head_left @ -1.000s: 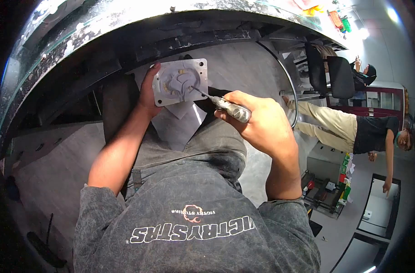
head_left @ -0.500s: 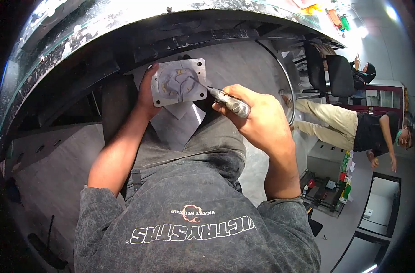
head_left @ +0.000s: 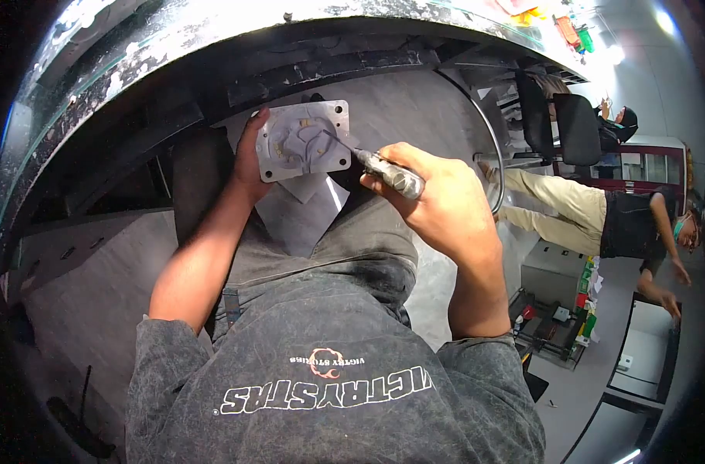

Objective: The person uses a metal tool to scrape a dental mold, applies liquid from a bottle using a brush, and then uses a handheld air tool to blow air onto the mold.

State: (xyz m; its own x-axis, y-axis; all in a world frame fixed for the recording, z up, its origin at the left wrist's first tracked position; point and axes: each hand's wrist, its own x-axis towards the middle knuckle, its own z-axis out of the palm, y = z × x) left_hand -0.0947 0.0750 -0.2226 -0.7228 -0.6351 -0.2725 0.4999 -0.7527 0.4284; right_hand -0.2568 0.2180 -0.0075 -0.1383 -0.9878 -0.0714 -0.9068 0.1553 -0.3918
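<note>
A square metal plate (head_left: 338,151) with holes at its corners and a round, recessed middle is tilted up above my lap. My left hand (head_left: 252,155) grips its left edge, thumb near the upper corner. In my right hand (head_left: 445,197) is a dark, worn tool handle (head_left: 399,176), fingers wrapped round it. The tool's thin shaft (head_left: 341,141) reaches over the plate, its tip at the recessed middle; whether it touches cannot be made out. Grey sheets (head_left: 302,220) lie on my lap below the plate.
Beyond the plate runs a worn workbench edge (head_left: 213,39). A curved metal tube (head_left: 488,124) and black chairs (head_left: 577,130) are to the right. Farther right one person (head_left: 627,224) stands, and another person (head_left: 619,124) is partly visible behind the chairs.
The standing person's arms have moved lower in the view, towards the glass-like panel. My hands, the plate and the tool look almost unchanged.
</note>
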